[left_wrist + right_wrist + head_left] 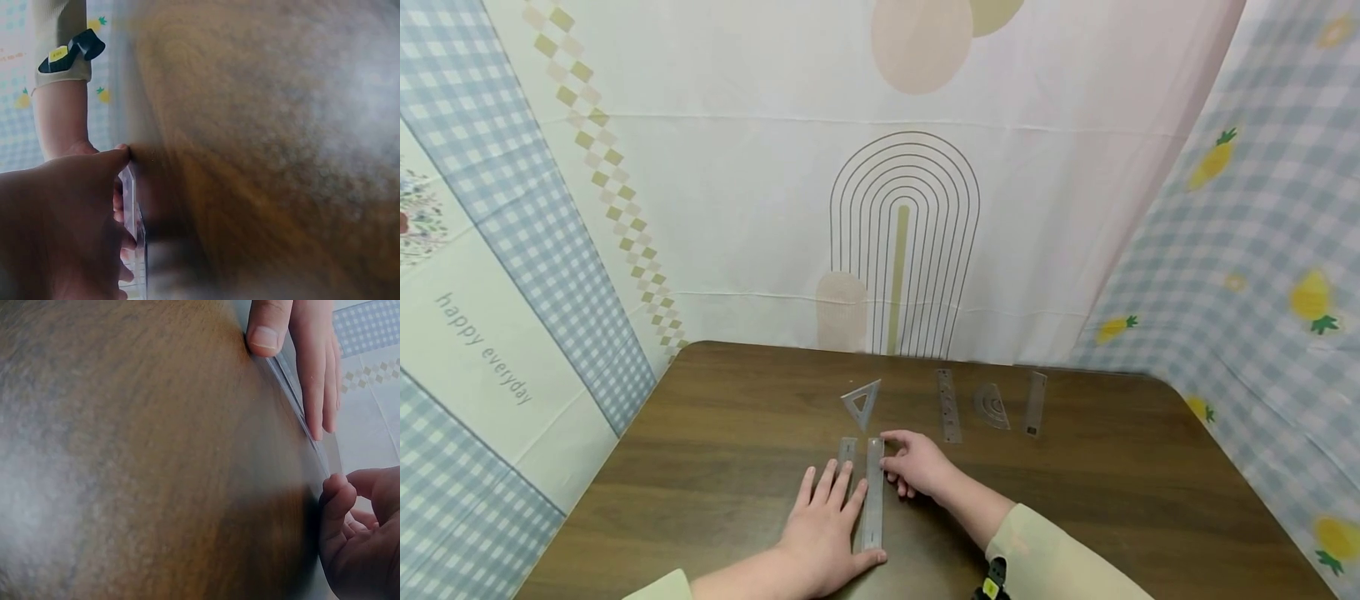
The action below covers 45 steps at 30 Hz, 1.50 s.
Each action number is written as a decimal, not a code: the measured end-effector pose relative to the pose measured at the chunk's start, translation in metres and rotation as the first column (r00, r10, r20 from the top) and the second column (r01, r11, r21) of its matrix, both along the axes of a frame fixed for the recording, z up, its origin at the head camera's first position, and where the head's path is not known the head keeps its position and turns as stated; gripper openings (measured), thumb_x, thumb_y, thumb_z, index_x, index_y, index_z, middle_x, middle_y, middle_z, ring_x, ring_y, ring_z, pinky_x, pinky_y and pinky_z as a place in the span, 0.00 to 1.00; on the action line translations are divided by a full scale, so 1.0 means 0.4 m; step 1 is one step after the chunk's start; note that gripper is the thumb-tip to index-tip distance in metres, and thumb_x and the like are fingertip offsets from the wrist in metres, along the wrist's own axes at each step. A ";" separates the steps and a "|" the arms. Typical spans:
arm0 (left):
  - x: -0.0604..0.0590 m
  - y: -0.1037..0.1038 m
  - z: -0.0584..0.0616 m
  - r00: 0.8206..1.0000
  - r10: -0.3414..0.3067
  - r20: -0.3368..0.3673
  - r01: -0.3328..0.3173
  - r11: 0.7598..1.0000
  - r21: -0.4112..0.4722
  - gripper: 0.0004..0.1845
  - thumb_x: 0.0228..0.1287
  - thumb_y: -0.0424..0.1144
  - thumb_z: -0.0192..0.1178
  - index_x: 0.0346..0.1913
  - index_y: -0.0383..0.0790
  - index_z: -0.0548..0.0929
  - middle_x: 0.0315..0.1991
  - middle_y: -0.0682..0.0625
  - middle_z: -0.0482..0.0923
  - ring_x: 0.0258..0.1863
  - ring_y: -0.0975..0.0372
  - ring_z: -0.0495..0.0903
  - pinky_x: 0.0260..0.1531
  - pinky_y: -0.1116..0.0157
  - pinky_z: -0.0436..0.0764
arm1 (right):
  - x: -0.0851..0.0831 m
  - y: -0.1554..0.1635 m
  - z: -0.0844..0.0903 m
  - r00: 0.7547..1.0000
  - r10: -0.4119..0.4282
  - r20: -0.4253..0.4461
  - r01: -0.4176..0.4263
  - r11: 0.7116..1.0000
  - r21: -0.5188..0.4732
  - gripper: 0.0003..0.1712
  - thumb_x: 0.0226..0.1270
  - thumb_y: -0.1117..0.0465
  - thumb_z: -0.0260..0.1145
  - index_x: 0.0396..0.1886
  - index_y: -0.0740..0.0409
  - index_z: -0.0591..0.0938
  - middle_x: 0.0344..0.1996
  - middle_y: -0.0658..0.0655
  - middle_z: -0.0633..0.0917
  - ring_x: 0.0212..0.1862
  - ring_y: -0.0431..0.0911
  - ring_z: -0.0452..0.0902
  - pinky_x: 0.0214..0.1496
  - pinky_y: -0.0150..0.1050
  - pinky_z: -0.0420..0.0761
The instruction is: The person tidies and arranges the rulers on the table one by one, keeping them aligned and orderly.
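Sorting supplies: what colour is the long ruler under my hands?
Clear, see-through plastic ruler; head view shows it best.

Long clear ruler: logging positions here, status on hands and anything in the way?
Left hand flat beside long clear ruler. Right hand fingertips touching its far end. Short ruler alongside.

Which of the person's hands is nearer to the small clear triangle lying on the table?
The right hand. Its fingertips lie just below and right of the triangle, beside the long ruler. The left hand rests flat farther back, toward the person.
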<state>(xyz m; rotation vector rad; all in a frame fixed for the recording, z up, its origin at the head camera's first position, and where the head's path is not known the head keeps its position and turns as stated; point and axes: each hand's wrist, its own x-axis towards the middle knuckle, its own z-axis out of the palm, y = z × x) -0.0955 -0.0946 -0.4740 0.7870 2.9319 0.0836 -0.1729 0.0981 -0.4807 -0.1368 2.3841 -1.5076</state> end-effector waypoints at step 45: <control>-0.011 -0.021 0.007 1.000 -0.023 0.004 0.023 1.000 0.003 0.53 0.56 0.80 0.46 0.75 0.45 0.66 0.77 0.41 0.55 0.77 0.45 0.48 0.71 0.40 0.45 | 0.024 -0.017 0.011 0.999 0.029 -0.015 -0.024 0.971 0.237 0.37 0.68 0.59 0.68 0.74 0.56 0.67 0.09 0.54 0.79 0.07 0.41 0.70 0.09 0.33 0.70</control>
